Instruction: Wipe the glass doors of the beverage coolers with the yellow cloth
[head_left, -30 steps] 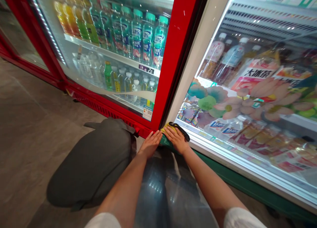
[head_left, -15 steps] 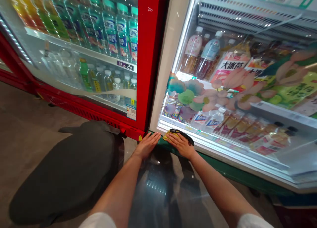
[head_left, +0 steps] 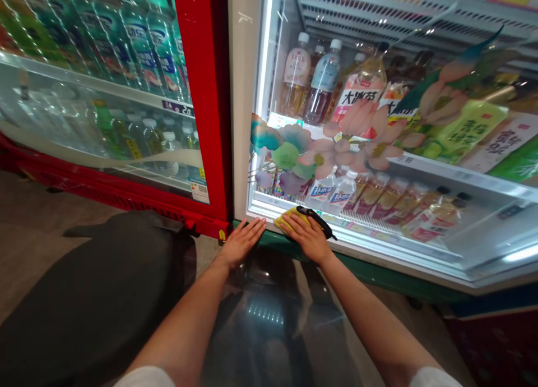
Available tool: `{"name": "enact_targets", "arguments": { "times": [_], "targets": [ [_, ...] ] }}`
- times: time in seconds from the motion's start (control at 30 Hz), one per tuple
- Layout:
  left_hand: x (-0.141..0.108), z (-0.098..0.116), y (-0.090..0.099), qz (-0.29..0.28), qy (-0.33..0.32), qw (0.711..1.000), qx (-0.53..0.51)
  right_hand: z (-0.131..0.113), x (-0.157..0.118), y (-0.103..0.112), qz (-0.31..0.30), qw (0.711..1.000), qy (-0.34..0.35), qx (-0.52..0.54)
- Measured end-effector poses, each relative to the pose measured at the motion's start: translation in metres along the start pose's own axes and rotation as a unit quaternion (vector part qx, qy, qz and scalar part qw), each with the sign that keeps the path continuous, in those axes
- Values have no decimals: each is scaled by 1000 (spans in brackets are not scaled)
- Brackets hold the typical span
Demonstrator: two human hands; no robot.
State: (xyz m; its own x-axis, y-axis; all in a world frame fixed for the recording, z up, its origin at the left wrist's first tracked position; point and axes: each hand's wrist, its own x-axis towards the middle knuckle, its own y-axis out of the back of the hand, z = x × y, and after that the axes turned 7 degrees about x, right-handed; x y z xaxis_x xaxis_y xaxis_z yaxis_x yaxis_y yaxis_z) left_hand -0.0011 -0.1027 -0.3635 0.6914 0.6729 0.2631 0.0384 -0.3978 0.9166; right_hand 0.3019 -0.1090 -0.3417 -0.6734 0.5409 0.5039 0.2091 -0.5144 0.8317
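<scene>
Pressing a soft, probably light, yellow-and-black cloth (head_left: 293,212) onto the white fridge frame (head_left: 378,257) under an open, flat right grip (head_left: 313,242), best held mid-cloth, and resting an empty, open left grip (head_left: 239,243) to the left.

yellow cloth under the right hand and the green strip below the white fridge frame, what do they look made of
The yellow cloth looks like soft, matte fabric, judging by how it bunches under the right hand; the fibre can't be told. The green strip looks like painted metal, possibly plastic, with a smooth, slightly glossy face showing faint sheen.
</scene>
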Motion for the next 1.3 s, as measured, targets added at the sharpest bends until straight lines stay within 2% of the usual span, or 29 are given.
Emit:
{"name": "enact_targets", "arguments": {
  "times": [0.13, 0.27, 0.33, 0.43, 0.57, 0.7, 0.8, 0.9, 1.0, 1.13, 1.2, 1.3],
  "targets": [
    [14, 10, 1, 20, -27, 999, -3, -1, -31, -4, 15, 1000, 8, -19],
    [25, 14, 9, 32, -67, 997, -5, 6, -35, 0, -6, 999, 36, -7],
    [29, 15, 12, 40, -71, 997, -7, 17, -38, 10, -19, 1000, 14, -12],
    [34, 18, 13, 48, -74, 996, -13, 32, -61, 21, -29, 998, -41, -32],
    [41, 25, 12, 48, -104, 993, -15, 34, -97, 16, -54, 997, -49, -18],
    [57, 36, 13, 55, -134, 989, -6, 43, -98, 18, -65, 998, -6, 9],
    [70, 45, 12, 66, -142, 988, -5, 61, -104, 32, -37, 998, -45, -22],
    [79, 53, 11, 79, -147, 986, -5, 69, -128, 38, -16, 995, -79, -54],
    [86, 61, 12, 92, -157, 983, -2, 66, -146, 34, -34, 996, -67, -54],
    [100, 72, 14, 109, -180, 978, -1, 73, -140, 40, -72, 996, -36, -31],
    [109, 77, 15, 118, -186, 975, -4, 85, -138, 51, -63, 996, -60, -30],
    [119, 87, 16, 136, -183, 974, -7, 98, -155, 62, -15, 987, -144, -63]
  ]
}}
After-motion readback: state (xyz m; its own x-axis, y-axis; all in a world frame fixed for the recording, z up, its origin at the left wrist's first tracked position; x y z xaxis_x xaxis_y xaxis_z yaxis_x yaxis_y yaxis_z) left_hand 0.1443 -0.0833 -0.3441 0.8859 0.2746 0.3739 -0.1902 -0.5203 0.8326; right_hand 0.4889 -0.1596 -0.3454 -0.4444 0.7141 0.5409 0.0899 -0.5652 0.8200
